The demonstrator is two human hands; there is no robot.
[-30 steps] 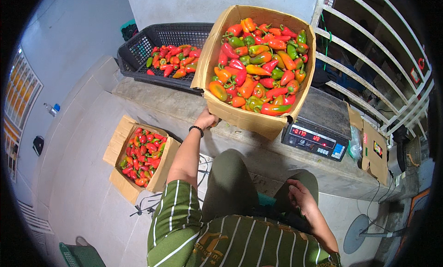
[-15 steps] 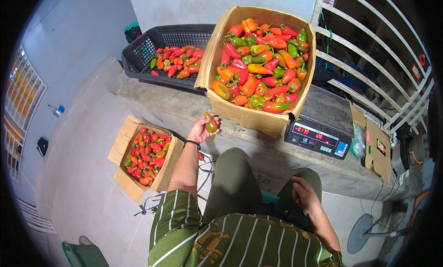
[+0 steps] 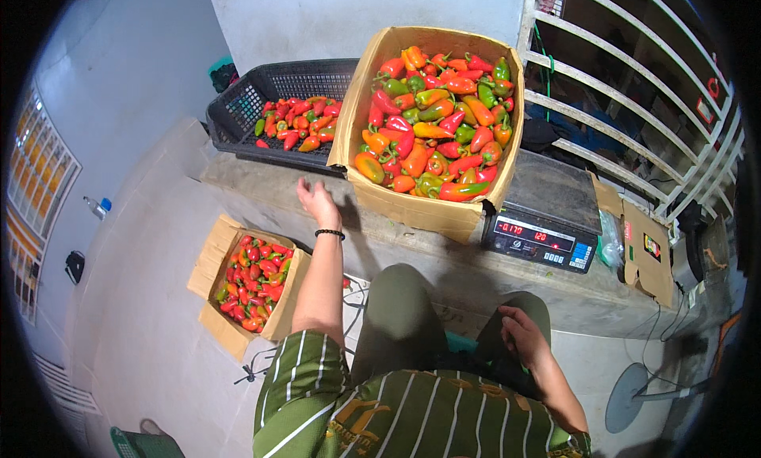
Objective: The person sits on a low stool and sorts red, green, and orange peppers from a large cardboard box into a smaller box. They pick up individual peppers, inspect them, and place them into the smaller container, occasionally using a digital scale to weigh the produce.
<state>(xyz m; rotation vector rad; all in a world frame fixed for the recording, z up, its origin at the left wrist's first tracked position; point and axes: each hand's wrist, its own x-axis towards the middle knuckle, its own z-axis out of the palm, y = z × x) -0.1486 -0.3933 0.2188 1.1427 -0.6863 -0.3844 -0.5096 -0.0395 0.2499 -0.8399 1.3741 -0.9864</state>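
My left hand (image 3: 319, 203) reaches forward just short of the black plastic crate (image 3: 230, 145), fingers apart, with no pepper visible in it. Red, orange and green peppers (image 3: 297, 124) lie in that crate. My right hand (image 3: 523, 336) rests over my right thigh, its fingers loosely bent and a gap beside the thumb; I see nothing held there. Ahead of me a large cardboard box (image 3: 420, 214) is filled with mixed peppers (image 3: 436, 129). Low on the left stands a smaller cardboard box (image 3: 287, 299) holding mostly red peppers (image 3: 255, 280).
The large box sits tilted on a digital scale (image 3: 539, 240) with a lit red display, on a concrete ledge (image 3: 444, 260). White metal bars (image 3: 618, 101) rise at the right. Flattened cardboard (image 3: 646, 252) lies beside the scale. A green plastic chair (image 3: 143, 442) is at lower left.
My left hand has moved forward and left toward the crate, and the green-brown pepper it held is gone from it. My right hand stays in place. The view has shifted slightly.
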